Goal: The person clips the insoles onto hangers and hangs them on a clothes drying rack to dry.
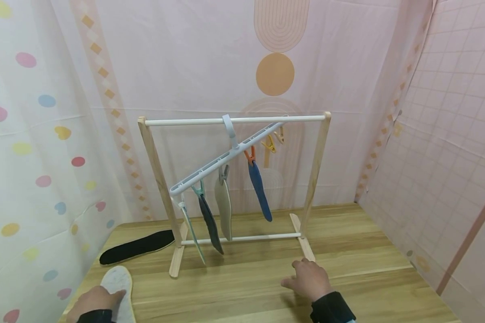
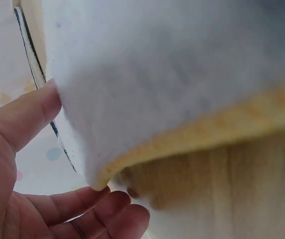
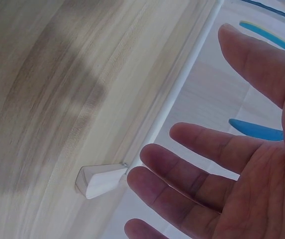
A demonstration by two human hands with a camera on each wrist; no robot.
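Note:
At the lower left, my left hand (image 1: 94, 303) grips a white insole (image 1: 119, 280) by its side. The left wrist view shows the thumb on one edge of the insole (image 2: 147, 74) and the fingertips at its yellow-edged underside. Over the table at the lower right, my right hand (image 1: 308, 279) holds nothing, its fingers (image 3: 177, 174) spread and relaxed. Beyond the hands, a tilted white hanger (image 1: 210, 168) carries a blue insole (image 1: 260, 190), a pale insole (image 1: 223, 206), a dark insole (image 1: 210, 224) and a thin light-blue insole (image 1: 194, 235) seen edge-on.
A wooden rack with a white top bar (image 1: 178, 122) holds the hanger by its hook. An orange clip (image 1: 250, 154) bears the blue insole; yellow clips (image 1: 269, 143) hang farther right. Another insole, black (image 1: 137, 246), lies left of the rack. Patterned curtains surround the wooden table (image 1: 368, 251).

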